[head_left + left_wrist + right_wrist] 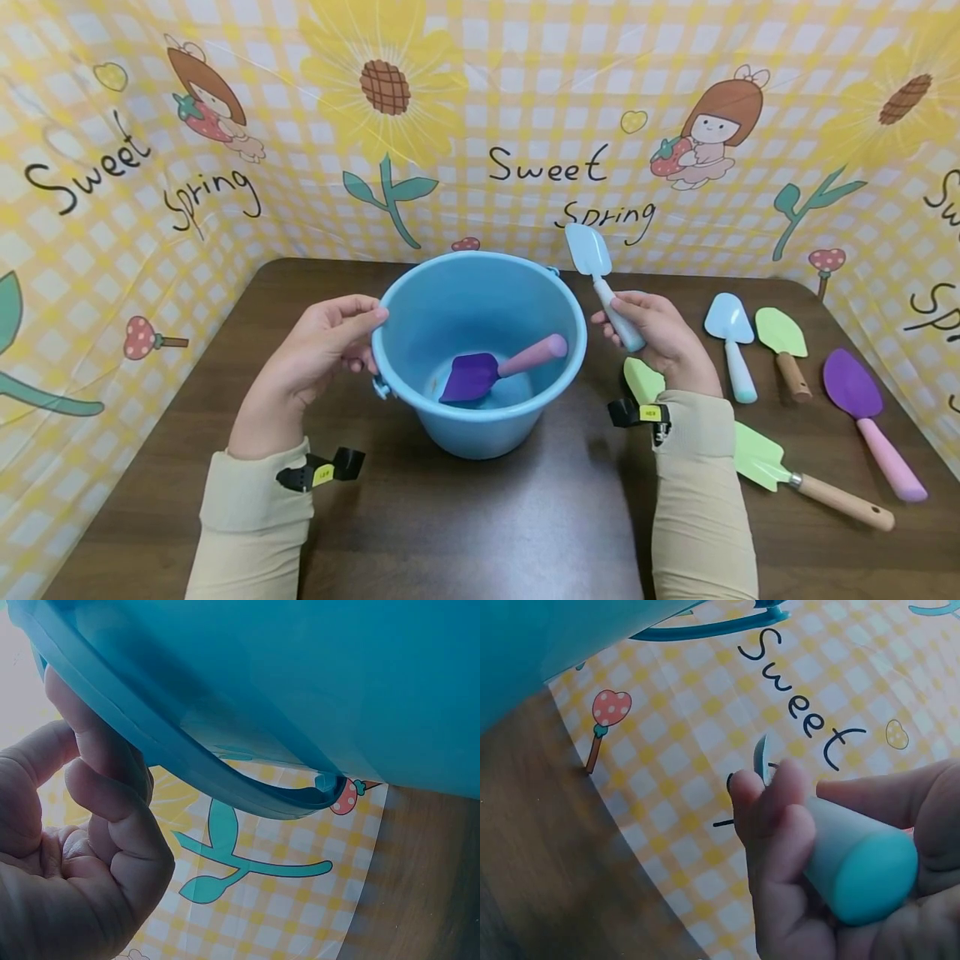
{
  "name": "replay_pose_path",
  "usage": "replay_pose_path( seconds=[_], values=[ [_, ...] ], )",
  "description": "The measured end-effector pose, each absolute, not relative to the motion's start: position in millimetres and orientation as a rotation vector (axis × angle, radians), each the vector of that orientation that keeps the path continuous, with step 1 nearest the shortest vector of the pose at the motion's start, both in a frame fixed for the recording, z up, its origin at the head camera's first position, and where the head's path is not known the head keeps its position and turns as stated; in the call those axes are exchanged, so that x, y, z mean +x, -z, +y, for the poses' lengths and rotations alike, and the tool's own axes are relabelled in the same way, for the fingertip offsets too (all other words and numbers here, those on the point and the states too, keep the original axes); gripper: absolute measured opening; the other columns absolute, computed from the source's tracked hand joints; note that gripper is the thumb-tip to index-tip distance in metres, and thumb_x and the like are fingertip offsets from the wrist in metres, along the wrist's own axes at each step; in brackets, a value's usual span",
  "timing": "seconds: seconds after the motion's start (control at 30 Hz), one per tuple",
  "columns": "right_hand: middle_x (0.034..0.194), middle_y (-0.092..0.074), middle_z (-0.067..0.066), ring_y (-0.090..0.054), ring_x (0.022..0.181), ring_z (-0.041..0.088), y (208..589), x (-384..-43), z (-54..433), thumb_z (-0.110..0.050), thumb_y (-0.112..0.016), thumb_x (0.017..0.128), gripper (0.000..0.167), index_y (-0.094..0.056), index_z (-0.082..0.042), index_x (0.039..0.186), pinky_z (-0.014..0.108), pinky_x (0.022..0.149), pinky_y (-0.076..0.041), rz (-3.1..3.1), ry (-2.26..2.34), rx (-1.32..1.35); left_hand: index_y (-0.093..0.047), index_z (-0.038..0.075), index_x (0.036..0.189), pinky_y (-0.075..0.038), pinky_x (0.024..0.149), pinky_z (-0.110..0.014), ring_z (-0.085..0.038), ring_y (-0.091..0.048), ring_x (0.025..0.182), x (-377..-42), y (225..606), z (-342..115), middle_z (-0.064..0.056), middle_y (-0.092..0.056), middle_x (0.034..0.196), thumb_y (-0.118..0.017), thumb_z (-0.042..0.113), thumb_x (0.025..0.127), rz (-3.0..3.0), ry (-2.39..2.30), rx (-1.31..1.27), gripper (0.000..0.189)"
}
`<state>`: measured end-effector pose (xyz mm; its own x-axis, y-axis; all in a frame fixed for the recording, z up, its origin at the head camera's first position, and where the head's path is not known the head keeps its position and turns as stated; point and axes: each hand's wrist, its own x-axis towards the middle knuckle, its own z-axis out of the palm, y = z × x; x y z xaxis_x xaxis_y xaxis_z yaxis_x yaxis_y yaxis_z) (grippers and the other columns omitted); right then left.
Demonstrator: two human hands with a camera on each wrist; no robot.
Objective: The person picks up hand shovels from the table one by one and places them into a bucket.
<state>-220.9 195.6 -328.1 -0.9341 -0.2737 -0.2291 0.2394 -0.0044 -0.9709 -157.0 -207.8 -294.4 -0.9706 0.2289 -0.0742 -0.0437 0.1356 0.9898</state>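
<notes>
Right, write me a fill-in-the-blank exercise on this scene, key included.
The hand holding the bucket by its rim is the ____ one.
The other hand holds a trowel whose blade is coloured ____.
A second trowel, its blade coloured ____, lies inside the bucket.
The rightmost trowel on the table has a handle coloured ____.

left; light blue; purple; pink

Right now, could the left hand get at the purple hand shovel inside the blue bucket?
Probably yes: the open top of the blue bucket leaves the way free. The left hand pinches the rim, so it would likely have to let go first to reach the purple hand shovel.
</notes>
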Motion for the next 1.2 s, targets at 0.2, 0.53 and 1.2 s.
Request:
replay_pose_path(
  seconds=[0.2, 0.53, 1.2],
  values=[
    [0.08, -0.067, -0.005, -0.054, 0.062, 0.003, 320, -219, 197, -0.017, -0.042, 0.107, 0.038, -0.039, 0.005, 0.137, 0.016, 0.058, -0.046, 2.001, 1.98, -0.069, -0.055, 0.0, 0.115, -0.05, 0.054, -0.02, -0.011, -0.066, 0.053, -157, 294, -208, 0.002, -0.069, 0.068, -0.06, 0.024, 0.1, 2.198, -1.931, 0.183, 0.028],
    [0.077, -0.063, -0.003, -0.051, 0.059, 0.004, 307, -216, 196, -0.022, -0.048, 0.105, 0.023, -0.049, -0.005, 0.121, 0.018, 0.055, -0.042, 1.989, 2.06, -0.034, -0.056, 0.001, 0.116, -0.05, 0.055, -0.021, -0.011, -0.066, 0.054, -157, 293, -208, 0.002, -0.069, 0.069, -0.059, 0.024, 0.1, 2.199, -1.922, 0.193, 0.028],
    [0.078, -0.062, 0.0, -0.049, 0.058, 0.007, 278, -216, 188, -0.02, -0.051, 0.104, 0.022, -0.052, -0.001, 0.115, 0.017, 0.055, -0.042, 2.008, 2.031, -0.297, -0.056, 0.001, 0.114, -0.05, 0.054, -0.021, -0.01, -0.066, 0.054, -157, 294, -209, 0.002, -0.068, 0.068, -0.059, 0.024, 0.1, 2.192, -1.926, 0.182, 0.027]
  ],
)
